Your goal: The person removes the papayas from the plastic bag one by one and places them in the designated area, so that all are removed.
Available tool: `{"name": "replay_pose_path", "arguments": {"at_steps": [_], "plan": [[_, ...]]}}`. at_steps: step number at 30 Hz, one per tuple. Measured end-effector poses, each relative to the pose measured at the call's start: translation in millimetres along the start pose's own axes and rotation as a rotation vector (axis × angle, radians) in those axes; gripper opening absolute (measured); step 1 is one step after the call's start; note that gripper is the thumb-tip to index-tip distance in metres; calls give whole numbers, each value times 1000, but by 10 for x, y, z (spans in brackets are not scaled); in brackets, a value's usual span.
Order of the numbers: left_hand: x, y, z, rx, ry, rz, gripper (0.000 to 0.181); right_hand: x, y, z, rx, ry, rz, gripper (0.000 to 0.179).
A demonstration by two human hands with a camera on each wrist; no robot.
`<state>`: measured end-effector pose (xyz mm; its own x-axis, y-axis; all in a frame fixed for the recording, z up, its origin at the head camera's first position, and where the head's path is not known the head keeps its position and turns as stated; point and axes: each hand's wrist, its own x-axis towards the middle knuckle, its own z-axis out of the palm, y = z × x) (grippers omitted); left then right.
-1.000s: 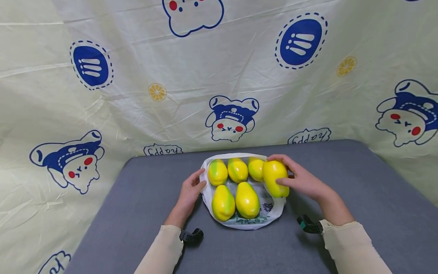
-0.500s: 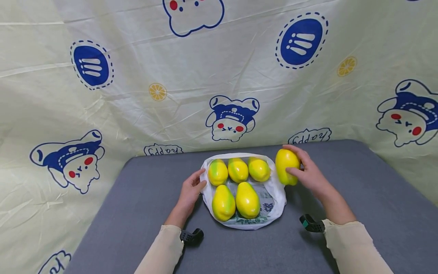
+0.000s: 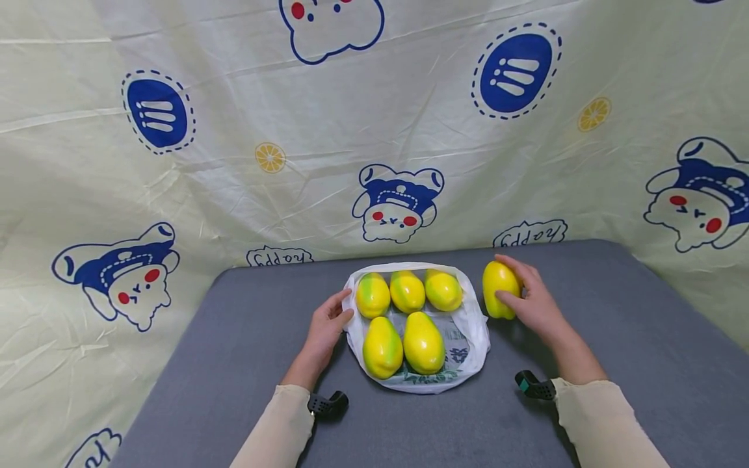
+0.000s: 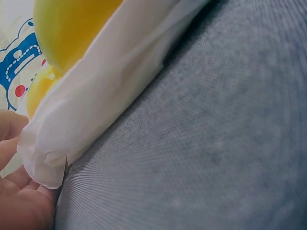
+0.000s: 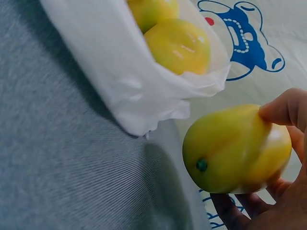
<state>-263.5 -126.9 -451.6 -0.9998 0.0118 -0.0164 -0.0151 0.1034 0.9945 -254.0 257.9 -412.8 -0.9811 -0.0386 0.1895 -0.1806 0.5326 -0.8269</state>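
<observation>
A white plastic bag [image 3: 476,325] with green and dark print lies spread on the table, its mouth wide and its edge turned up. Several glossy yellow papayas [image 3: 424,342] with greenish streaks sit inside in two rows. My left hand [image 3: 323,328] grips the bag's left edge between thumb and fingers; the left wrist view shows the crumpled white plastic at the fingertips. To the right of the bag, my right hand [image 3: 535,302] holds another papaya [image 5: 235,151], thumb on one side and fingers around the other. Its green stem end shows in the right wrist view.
The grey cloth-covered table [image 3: 404,429] extends on both sides of the bag. Behind it hangs a pale curtain [image 3: 328,110] printed with blue cartoon figures. A dark band sits on each wrist, beside light sleeves [image 3: 603,416].
My right hand has carried the papaya from over the bag's right edge out to the right, then slightly lower. The left hand has stayed at the bag's left edge.
</observation>
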Motion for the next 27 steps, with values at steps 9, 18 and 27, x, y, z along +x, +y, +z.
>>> {"name": "replay_pose_path", "arguments": {"at_steps": [9,18,27], "plan": [[-22,14,3,10,1,7,45,15,113,25,-59,-9,1,70],[3,-30,4,27,1,3,44,9,178,59,-79,-10,5,68],[4,-33,7,33,10,10,44,20,212,102,-109,-7,31,65]]}}
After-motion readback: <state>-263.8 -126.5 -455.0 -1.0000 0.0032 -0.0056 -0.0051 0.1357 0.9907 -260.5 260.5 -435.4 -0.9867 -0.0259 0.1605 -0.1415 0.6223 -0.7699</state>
